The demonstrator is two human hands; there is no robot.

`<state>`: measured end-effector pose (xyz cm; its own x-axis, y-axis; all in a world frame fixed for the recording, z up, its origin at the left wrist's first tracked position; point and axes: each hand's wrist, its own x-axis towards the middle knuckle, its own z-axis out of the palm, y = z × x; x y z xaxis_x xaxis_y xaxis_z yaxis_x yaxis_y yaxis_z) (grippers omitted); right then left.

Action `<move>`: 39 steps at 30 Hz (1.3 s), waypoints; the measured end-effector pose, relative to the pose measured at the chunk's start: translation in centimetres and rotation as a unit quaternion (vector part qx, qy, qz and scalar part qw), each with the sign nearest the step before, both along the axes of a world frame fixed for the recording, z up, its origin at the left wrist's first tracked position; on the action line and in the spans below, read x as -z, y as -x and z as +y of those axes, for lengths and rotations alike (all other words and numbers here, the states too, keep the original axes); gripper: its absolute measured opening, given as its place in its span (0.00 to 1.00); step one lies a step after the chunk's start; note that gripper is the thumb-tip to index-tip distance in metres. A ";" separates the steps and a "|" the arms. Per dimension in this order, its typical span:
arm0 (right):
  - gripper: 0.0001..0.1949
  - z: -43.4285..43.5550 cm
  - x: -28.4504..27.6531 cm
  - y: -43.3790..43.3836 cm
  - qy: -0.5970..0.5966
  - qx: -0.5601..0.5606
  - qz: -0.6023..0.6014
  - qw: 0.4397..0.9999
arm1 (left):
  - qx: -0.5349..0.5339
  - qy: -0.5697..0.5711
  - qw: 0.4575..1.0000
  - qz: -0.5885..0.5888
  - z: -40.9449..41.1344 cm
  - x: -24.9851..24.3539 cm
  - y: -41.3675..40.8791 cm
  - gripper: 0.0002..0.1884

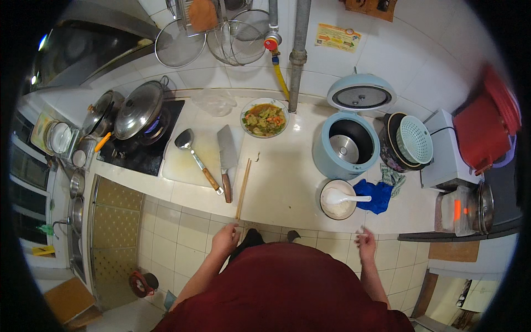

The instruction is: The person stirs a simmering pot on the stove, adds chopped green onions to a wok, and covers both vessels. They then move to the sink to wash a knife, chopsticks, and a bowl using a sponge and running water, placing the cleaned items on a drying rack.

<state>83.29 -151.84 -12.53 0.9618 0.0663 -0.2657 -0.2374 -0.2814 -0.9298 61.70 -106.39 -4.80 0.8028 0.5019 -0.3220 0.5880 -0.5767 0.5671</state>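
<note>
My left hand (225, 240) is held in front of the counter edge, loosely curled, with nothing seen in it. Just beyond its fingertips, a pair of wooden chopsticks (243, 189) lies on the counter. My right hand (366, 245), slightly blurred, hovers before the edge with its fingers loosely apart. Nearest to it is a bowl of cooked rice (337, 211) with a white spoon (342, 196) resting across it. Behind the bowl stands a light-blue rice cooker (332, 153), lid up, its metal inside showing. A plate of cooked vegetables (264, 118) sits at the back.
A cleaver (227, 153) and a wok spatula (197, 155) lie on the white cutting board (178, 166). On the gas stove (135, 153), a lidded wok (140, 110) stands over a blue flame. Blue cloth (378, 198), stacked bowls with a colander (415, 139), and a red basket (477, 133) are rightward.
</note>
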 end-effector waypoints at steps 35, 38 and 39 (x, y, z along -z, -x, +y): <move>0.13 -8.2 1.9 15.2 0.070 0.003 0.193 0.979 | 0.149 -0.401 0.889 -0.160 7.7 5.1 -25.9 0.06; 0.13 -11.8 3.9 18.0 0.108 0.011 0.216 0.970 | 0.167 -0.403 0.894 -0.100 7.9 6.6 -27.2 0.08; 0.13 -12.5 4.3 18.8 0.133 0.005 0.233 0.963 | 0.179 -0.388 0.901 -0.076 8.2 6.1 -27.3 0.10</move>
<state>64.48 -164.39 -16.86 0.7340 -0.0719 -0.6753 -0.6155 -0.4907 -0.6168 89.04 -98.23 -10.94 0.9631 0.2294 0.1410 0.2356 -0.9714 -0.0293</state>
